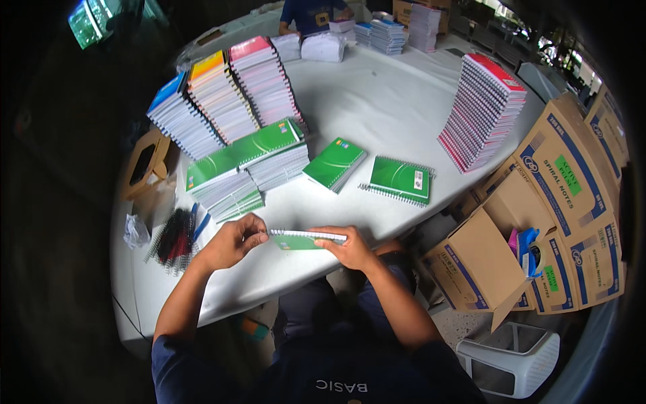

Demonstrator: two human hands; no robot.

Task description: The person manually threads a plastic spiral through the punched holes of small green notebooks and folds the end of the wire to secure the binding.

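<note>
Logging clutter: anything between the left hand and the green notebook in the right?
Nothing visible. The left hand is at the left end of the green notebook; the right hand grips the other end. The coils lie left, out of the way.

The other person [307, 18] had the head cut off above. The wire end [271, 233] at the left hand [235, 241] was too small to tell.

Notebook [296, 241] above the counter [383, 87]'s near side, coils [173, 246] left, stacks [223, 101] behind, another stack [482, 111] at right, boxes [572, 172] beyond.
</note>
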